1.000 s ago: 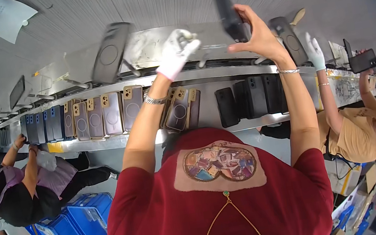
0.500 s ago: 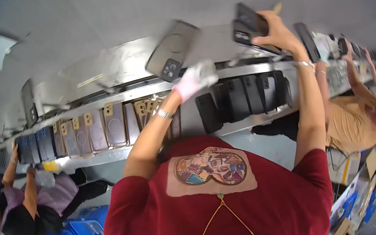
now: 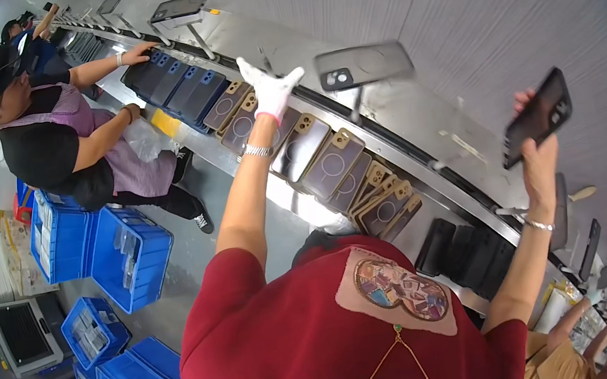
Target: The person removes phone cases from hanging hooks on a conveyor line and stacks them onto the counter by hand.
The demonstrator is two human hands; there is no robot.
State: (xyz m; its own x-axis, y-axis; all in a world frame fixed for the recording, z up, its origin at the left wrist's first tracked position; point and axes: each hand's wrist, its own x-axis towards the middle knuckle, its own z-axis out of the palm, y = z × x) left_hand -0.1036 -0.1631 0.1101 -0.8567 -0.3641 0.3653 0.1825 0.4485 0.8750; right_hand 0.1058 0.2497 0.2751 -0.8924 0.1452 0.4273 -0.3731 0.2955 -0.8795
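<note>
My left hand (image 3: 274, 92) wears a white glove and reaches over the row of phone cases. Its fingers are spread, with nothing in them. Beneath and beside it lie gold-rimmed phone cases (image 3: 334, 165) with ring marks on their backs. On a stalk to its right stands a smoky, see-through phone case (image 3: 363, 66). My right hand (image 3: 541, 161), bare, grips a dark phone case (image 3: 542, 112) held up over the rail at the right; whether more than one is in the grip, I cannot tell.
A metal rail (image 3: 427, 166) with stalks runs diagonally past the row. Black phone cases (image 3: 460, 252) lie near my right arm, and blue ones (image 3: 193, 94) farther left. A co-worker in a lilac apron (image 3: 73, 111) touches the far cases. Blue bins (image 3: 131, 256) stand on the floor at left.
The view has turned left, bringing the co-worker and bins further in. My left hand has moved left along the row, fingers now spread. My right hand still grips dark phone casing, turned differently.
</note>
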